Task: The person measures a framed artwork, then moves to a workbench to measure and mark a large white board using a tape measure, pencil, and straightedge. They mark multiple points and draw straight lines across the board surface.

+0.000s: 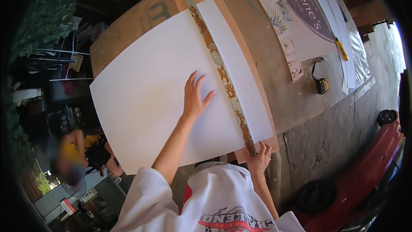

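A large white sheet (141,86) lies on an orange-brown board (253,66) on the table. Across its right part runs a long metal straightedge (221,69), its surface patched with rust or worn paint. My left hand (196,96) is over the sheet, left of the straightedge, with fingers spread and nothing in them. At the straightedge's near end is my right hand (260,158), its fingers curled against the end and the sheet's near edge. Whether those fingers pinch the straightedge or only press on it is hard to see.
To the right on the table (274,99) lie a tape measure (322,86), a yellow utility knife (342,50), a floral printed panel (296,21) and white strips (339,30). A seated person (81,150) is at the left. A red car (356,176) stands at the lower right.
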The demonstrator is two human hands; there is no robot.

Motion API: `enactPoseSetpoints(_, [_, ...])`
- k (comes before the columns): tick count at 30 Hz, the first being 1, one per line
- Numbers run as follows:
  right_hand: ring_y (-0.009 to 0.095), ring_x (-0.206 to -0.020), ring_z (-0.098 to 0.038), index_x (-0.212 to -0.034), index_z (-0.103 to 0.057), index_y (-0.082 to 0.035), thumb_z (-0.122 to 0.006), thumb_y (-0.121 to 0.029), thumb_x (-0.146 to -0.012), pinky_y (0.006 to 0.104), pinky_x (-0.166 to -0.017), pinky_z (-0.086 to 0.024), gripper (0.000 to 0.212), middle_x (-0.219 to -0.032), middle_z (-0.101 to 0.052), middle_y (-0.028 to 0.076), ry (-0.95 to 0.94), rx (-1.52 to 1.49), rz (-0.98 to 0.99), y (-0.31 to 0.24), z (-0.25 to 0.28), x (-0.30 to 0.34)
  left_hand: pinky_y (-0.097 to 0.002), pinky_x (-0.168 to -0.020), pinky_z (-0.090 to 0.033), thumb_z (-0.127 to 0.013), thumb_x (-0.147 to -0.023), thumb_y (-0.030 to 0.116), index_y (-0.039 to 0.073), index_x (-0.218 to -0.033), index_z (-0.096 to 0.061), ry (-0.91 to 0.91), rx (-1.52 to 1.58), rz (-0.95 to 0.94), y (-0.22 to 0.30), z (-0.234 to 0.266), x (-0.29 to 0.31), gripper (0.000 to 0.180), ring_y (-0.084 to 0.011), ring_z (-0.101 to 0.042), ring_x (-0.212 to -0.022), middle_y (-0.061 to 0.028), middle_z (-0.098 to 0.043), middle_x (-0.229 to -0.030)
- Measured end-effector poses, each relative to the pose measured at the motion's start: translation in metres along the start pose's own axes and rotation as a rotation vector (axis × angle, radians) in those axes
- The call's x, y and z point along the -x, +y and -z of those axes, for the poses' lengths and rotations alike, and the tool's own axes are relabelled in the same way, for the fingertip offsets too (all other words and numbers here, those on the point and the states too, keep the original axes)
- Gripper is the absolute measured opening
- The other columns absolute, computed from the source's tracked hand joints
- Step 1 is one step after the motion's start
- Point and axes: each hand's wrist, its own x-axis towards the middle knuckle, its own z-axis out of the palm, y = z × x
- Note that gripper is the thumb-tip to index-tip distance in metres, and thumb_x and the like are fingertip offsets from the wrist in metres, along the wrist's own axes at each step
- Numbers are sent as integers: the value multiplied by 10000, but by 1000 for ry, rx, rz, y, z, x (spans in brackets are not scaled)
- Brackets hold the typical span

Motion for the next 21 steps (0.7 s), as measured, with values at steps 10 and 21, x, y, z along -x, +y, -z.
enactPoseSetpoints(10, [382, -994, -616, -1262, -568, -65, -788, -121, -792, 477, -836, -501, 522, -1141, -601, 175, -183, -51, -30, 33, 1, 37, -609, -1165, -324, -778, -770, 659, 282, -1448, -533, -195, -145, -251, -37, -39, -103, 814, -541, -281, -1435, -290, -215, -1610])
enactPoseSetpoints(21, [392, -962, -634, -1252, -593, -36, -798, -122, -773, 474, -813, -527, 528, -1102, -608, 195, -168, -92, -61, 36, -3, 40, -560, -1182, -322, -769, -651, 777, 85, -1538, -399, -194, -121, -240, -44, -40, -107, 1184, -473, -328, -1462, -269, -273, -1615])
